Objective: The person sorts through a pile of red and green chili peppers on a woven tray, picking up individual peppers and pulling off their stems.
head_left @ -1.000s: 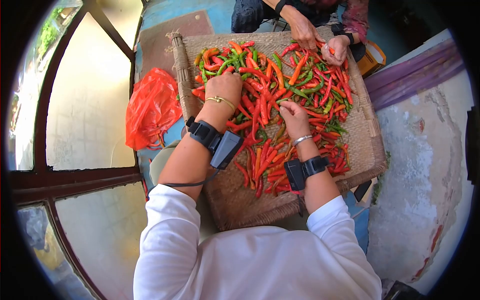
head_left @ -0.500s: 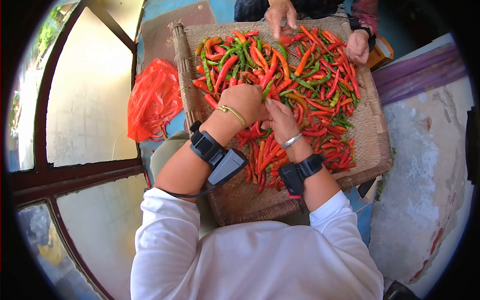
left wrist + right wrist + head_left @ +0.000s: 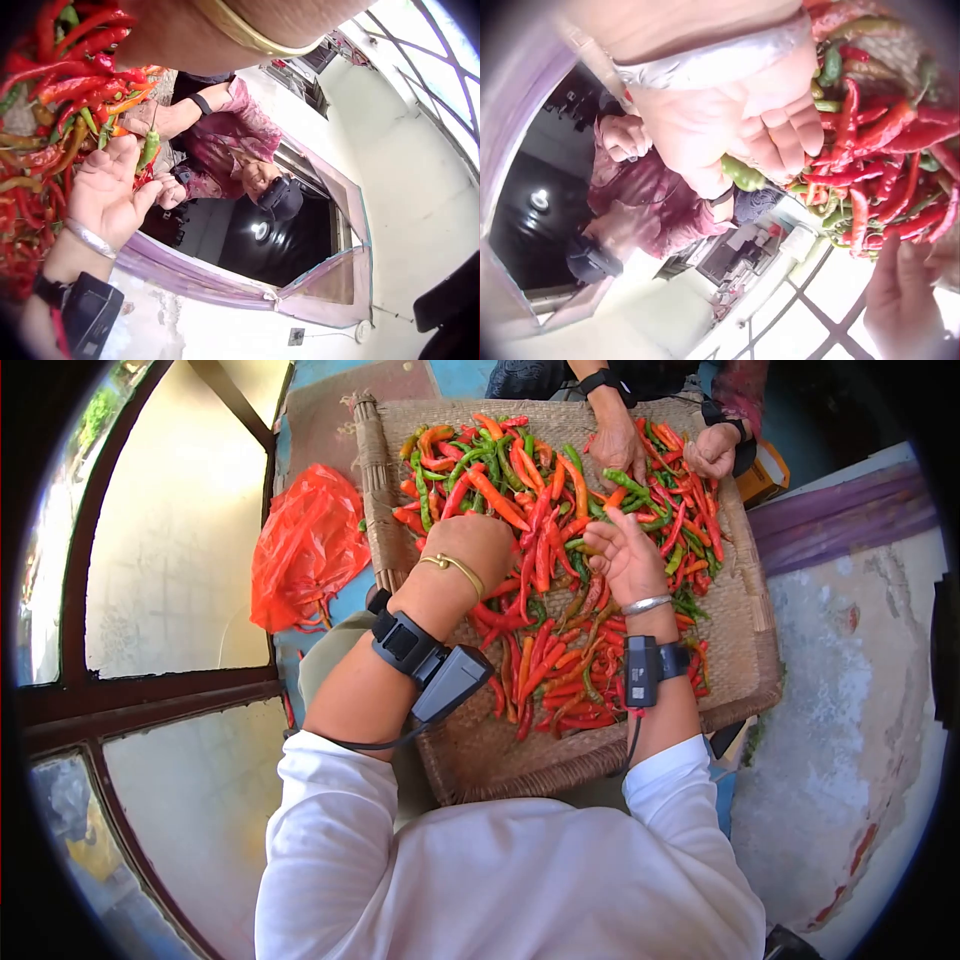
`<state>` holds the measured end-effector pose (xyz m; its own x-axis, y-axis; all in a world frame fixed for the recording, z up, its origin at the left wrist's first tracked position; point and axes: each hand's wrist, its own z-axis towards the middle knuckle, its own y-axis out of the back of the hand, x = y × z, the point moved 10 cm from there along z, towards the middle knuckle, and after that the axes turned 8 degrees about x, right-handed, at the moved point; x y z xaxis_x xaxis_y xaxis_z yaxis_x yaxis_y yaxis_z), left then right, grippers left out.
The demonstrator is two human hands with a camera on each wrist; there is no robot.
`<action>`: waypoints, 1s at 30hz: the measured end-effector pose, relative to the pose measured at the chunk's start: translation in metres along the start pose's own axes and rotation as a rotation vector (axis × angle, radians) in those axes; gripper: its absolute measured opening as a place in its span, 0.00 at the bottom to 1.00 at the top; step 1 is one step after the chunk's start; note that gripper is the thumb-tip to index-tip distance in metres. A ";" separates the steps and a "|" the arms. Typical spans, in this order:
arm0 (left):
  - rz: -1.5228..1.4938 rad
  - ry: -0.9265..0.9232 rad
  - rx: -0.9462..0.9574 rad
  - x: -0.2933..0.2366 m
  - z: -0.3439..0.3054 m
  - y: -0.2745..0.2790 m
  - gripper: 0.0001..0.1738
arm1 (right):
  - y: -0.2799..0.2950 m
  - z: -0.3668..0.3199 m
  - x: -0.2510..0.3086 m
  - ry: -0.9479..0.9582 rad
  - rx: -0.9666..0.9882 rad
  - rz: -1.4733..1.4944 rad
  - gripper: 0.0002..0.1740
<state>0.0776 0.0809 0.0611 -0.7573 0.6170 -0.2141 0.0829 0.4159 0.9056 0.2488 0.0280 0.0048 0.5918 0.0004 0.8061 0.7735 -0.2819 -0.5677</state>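
My left hand (image 3: 468, 552) is over the left part of a heap of chili peppers (image 3: 545, 550), back upward. In the right wrist view its fingertips (image 3: 906, 262) are close together right at some red chilies; whether they pinch one I cannot tell. My right hand (image 3: 630, 560) is turned palm up above the right part of the heap, its fingers (image 3: 780, 146) loosely extended and spread from the thumb. A green chili pepper (image 3: 150, 148) appears in the gap between that thumb and the fingers, just beyond the hand.
The peppers lie on a woven mat tray (image 3: 450, 760). Across it another person's hand (image 3: 618, 445) reaches into the heap and their other hand (image 3: 712, 452) is at its edge. A red plastic bag (image 3: 305, 550) lies left of the tray. A wall (image 3: 850, 690) stands right.
The hands met over the middle of the heap half a second ago. Since then the right has moved away rightward and turned palm up, while the left is back over the left side.
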 end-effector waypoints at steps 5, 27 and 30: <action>0.044 -0.087 0.016 -0.011 0.015 -0.016 0.10 | -0.041 -0.007 -0.047 -0.105 0.209 -0.706 0.21; 0.103 -0.180 -0.423 -0.027 0.013 0.017 0.08 | -0.013 -0.011 -0.049 -0.342 0.105 -0.286 0.11; 0.112 -0.179 -0.410 -0.022 0.020 0.013 0.08 | 0.005 -0.003 -0.013 -0.024 -0.134 0.202 0.13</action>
<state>0.1077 0.0859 0.0700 -0.6313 0.7639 -0.1337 -0.1325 0.0636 0.9891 0.2445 0.0233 -0.0083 0.7378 -0.0465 0.6735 0.6031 -0.4029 -0.6885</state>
